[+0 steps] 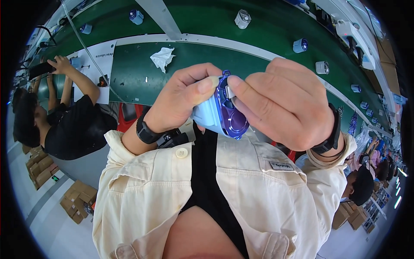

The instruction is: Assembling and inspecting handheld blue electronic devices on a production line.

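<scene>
My left hand (183,97) is wrapped round a small light-blue plastic device (209,115) with a shiny purple end face, held in front of my chest. The purple face is turned toward my right and has an opening in its upper part. At that opening, the thumb and forefinger of my right hand (286,103) pinch a small whitish piece (230,91). The piece touches the purple face; whether it sits inside the opening I cannot tell. My fingers hide part of the device's upper edge.
A crumpled white tissue (163,58) lies on the green bench (133,77). Beyond a pale rail (224,43), several similar devices stand on a green belt (202,19), including a white one (243,19). At left, a co-worker in black (77,125) reaches over a white sheet (97,60).
</scene>
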Available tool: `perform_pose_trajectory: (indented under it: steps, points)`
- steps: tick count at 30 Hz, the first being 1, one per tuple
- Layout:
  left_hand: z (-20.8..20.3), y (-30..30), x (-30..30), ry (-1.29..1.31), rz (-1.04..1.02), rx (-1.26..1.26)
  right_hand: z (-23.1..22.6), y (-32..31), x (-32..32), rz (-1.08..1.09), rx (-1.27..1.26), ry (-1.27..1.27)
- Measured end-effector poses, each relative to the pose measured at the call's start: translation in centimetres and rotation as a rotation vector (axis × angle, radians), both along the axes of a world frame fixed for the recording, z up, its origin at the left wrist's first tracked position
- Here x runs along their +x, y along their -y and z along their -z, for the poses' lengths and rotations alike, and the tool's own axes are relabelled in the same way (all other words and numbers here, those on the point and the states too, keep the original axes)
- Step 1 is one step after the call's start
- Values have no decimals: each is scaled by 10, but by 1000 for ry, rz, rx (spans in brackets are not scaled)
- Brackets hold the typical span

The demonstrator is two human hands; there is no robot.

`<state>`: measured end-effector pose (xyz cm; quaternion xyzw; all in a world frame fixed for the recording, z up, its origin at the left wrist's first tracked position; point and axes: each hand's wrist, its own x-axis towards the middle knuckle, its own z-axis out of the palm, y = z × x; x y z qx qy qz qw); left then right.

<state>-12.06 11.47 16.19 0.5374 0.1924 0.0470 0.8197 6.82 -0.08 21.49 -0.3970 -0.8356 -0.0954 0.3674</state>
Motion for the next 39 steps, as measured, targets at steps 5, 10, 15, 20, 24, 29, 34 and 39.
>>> perform_pose_trajectory:
  steps: [5, 10, 15, 20, 24, 29, 34, 39]
  points:
    - [-2, -5, 1, 9, 53, 57, -4, 2, 2, -19, -21, -21]
    - [-5, -7, 3, 46, 55, 93, -8, -2, 4, 7, 45, 35]
    - [-3, -3, 5, -27, -5, 75, -8, -3, 8, -14, 80, 99]
    - [-2, -2, 7, 69, -228, -116, -10, 5, -3, -23, -44, 56]
    - [3, -2, 7, 279, -262, 141, -9, 1, 3, -31, -25, -81]
    - [1, -13, 2, 267, -88, 38, -12, -2, 5, -13, -52, -315]
    - [-2, -12, 5, 283, -27, 86, -8, -8, 0, -61, -144, -391]
    - [3, -19, 6, 245, 24, 125, -18, -12, 5, -66, -588, -623]
